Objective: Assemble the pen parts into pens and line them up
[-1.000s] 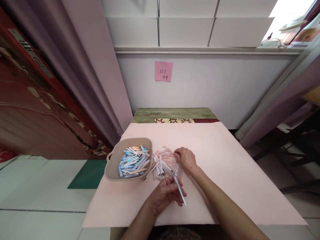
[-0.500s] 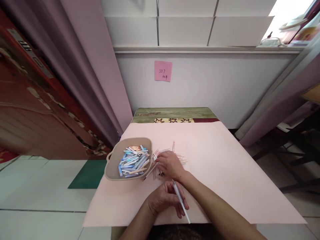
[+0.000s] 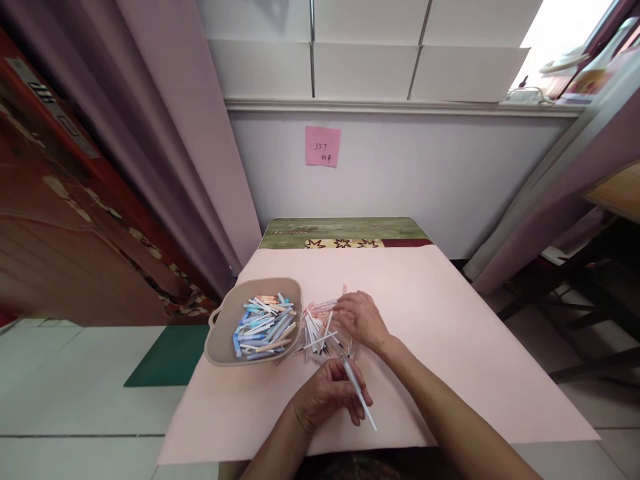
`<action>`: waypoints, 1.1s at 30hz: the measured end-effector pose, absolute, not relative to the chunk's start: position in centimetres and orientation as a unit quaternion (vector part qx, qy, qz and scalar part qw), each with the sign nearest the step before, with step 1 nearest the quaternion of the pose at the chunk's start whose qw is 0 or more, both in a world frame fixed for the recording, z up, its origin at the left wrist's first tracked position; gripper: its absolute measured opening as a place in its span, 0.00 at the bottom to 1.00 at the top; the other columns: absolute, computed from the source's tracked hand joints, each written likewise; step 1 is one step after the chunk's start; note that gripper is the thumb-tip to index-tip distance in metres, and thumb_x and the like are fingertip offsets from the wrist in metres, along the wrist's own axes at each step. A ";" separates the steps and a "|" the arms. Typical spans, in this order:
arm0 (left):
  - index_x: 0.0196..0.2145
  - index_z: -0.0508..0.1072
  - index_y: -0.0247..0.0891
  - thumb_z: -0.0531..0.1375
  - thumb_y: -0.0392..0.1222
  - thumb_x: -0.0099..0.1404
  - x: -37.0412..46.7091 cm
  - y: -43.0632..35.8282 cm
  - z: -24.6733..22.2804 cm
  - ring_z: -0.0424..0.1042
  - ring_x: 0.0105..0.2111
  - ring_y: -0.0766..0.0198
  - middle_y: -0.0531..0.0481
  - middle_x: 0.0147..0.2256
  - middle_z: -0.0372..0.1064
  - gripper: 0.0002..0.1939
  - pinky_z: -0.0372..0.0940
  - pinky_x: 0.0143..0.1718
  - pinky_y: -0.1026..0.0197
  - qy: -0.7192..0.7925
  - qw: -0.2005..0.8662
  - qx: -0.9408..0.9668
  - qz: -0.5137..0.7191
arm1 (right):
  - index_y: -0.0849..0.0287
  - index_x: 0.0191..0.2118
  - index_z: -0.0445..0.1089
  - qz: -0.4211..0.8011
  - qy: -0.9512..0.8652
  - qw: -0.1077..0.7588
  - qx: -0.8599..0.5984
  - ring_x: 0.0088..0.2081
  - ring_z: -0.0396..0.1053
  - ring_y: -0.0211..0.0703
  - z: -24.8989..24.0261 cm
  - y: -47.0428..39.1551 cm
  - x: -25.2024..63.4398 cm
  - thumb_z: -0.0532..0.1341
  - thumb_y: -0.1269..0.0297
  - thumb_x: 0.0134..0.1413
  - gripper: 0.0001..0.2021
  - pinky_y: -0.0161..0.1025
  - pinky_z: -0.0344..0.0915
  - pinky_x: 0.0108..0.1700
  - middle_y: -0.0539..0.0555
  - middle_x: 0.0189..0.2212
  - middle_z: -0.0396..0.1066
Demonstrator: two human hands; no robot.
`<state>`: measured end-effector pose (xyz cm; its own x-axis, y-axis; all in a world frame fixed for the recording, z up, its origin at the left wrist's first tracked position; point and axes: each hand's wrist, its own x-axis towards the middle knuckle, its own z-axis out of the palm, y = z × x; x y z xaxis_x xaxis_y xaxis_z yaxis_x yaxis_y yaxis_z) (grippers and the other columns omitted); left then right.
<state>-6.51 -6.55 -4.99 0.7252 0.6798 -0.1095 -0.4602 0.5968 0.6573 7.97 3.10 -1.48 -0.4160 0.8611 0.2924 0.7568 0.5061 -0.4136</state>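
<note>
**"357" on the wall, pen bits all over my worktop**

So the one thing I can actually read from here is a pink note (image 3: 323,147) on the white wall (image 3: 400,180) straight ahead: "357", handwritten, with a couple of little characters under it that I can't make out for sure.

My left hand (image 3: 333,390) has a slim pale pen (image 3: 359,392) pinched between thumb and fingers, near the front edge of the worktop (image 3: 295,231). It's tilted, the thin end pointing up at the pile and the white end down toward me. My right hand (image 3: 363,320) is over the right side of that pile (image 3: 320,327), fingers curled; can't tell you whether they've got hold of anything. The pile is a jumble of thin white sticks, some with dark tips, plus clear-pinkish pieces.

Just left of it is a beige basket (image 3: 226,327) with a bunch of blue, white, lilac and peach pens (image 3: 265,327) inside. If any of them have print on the barrels, it's too small to read. It's all sitting on a pale pink cover (image 3: 430,347), and star shapes (image 3: 343,244) show past its far edge.
</note>
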 end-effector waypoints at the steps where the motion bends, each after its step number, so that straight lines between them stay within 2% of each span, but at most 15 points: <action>1: 0.32 0.74 0.30 0.67 0.38 0.54 -6.5 -6.5 -5.0 0.76 0.22 0.59 0.39 0.29 0.78 0.10 0.70 0.19 0.64 0.180 0.877 0.310 0.321 | 0.54 0.44 0.74 0.100 -0.823 0.221 -0.514 0.49 0.65 0.44 -1.3 3.7 8.1 0.56 0.63 0.60 0.11 0.43 0.50 0.56 0.54 0.45 0.73; 5: 0.33 0.74 0.30 0.67 0.38 0.55 -6.5 -6.5 -5.2 0.76 0.22 0.60 0.39 0.30 0.77 0.10 0.70 0.20 0.64 0.184 0.875 0.307 0.326 | 0.54 0.46 0.74 0.088 -0.823 0.154 -0.540 0.47 0.66 0.45 -1.4 6.1 7.0 0.54 0.64 0.62 0.13 0.41 0.54 0.51 0.55 0.44 0.73; 11: 0.33 0.74 0.30 0.65 0.36 0.56 -6.4 -6.7 -5.2 0.76 0.21 0.61 0.40 0.28 0.77 0.08 0.70 0.19 0.65 0.183 0.868 0.296 0.354 | 0.58 0.38 0.76 0.089 -0.837 0.100 -0.530 0.46 0.66 0.49 -2.4 7.2 5.0 0.56 0.65 0.59 0.11 0.43 0.54 0.50 0.60 0.40 0.74; 14: 0.33 0.74 0.30 0.65 0.36 0.56 -6.4 -6.6 -5.1 0.76 0.21 0.61 0.40 0.28 0.77 0.07 0.70 0.19 0.65 0.186 0.869 0.290 0.356 | 0.57 0.40 0.75 0.095 -0.832 0.093 -0.539 0.46 0.66 0.48 -2.4 7.2 5.4 0.58 0.65 0.56 0.10 0.41 0.55 0.48 0.59 0.40 0.73; 19: 0.33 0.74 0.29 0.65 0.36 0.56 -6.2 -6.5 -5.1 0.76 0.21 0.61 0.39 0.28 0.77 0.07 0.70 0.19 0.65 0.197 0.869 0.290 0.351 | 0.55 0.36 0.75 0.113 -0.814 0.117 -0.557 0.43 0.68 0.45 -2.0 7.0 6.1 0.60 0.64 0.54 0.07 0.37 0.58 0.42 0.55 0.38 0.73; 22: 0.33 0.74 0.29 0.65 0.36 0.56 -6.1 -6.6 -5.1 0.75 0.21 0.61 0.40 0.28 0.77 0.07 0.70 0.19 0.65 0.206 0.863 0.290 0.359 | 0.56 0.36 0.73 0.114 -0.800 0.148 -0.570 0.41 0.69 0.44 -1.5 6.4 6.3 0.59 0.65 0.55 0.06 0.36 0.58 0.42 0.54 0.37 0.74; 25: 0.33 0.74 0.30 0.66 0.36 0.57 -5.9 -6.3 -4.5 0.74 0.20 0.64 0.43 0.27 0.77 0.07 0.69 0.18 0.68 0.236 0.837 0.249 0.426 | 0.57 0.42 0.69 0.106 -0.770 0.197 -0.597 0.36 0.70 0.44 -0.9 4.6 7.1 0.53 0.64 0.61 0.09 0.37 0.59 0.40 0.54 0.35 0.74; 27: 0.34 0.75 0.31 0.66 0.35 0.57 -5.7 -5.7 -3.6 0.74 0.21 0.68 0.45 0.29 0.77 0.07 0.69 0.20 0.70 0.269 0.806 0.175 0.497 | 0.56 0.43 0.67 0.124 -0.717 0.291 -0.622 0.32 0.70 0.42 -0.4 2.6 8.2 0.50 0.62 0.62 0.10 0.36 0.61 0.36 0.53 0.33 0.74; 30: 0.34 0.76 0.32 0.64 0.32 0.58 -5.2 -4.3 -1.8 0.74 0.23 0.70 0.48 0.29 0.77 0.05 0.70 0.24 0.72 0.314 0.755 0.057 0.573 | 0.56 0.39 0.67 0.197 -0.627 0.453 -0.603 0.26 0.68 0.38 0.4 -1.3 10.2 0.53 0.59 0.61 0.09 0.32 0.62 0.28 0.50 0.29 0.73; 33: 0.33 0.75 0.32 0.64 0.31 0.58 -4.5 -3.3 -0.3 0.73 0.21 0.71 0.49 0.27 0.77 0.04 0.70 0.22 0.72 0.336 0.720 0.053 0.605 | 0.57 0.38 0.68 0.208 -0.596 0.528 -0.567 0.29 0.69 0.39 1.1 -5.3 11.6 0.56 0.60 0.58 0.08 0.31 0.62 0.23 0.52 0.31 0.73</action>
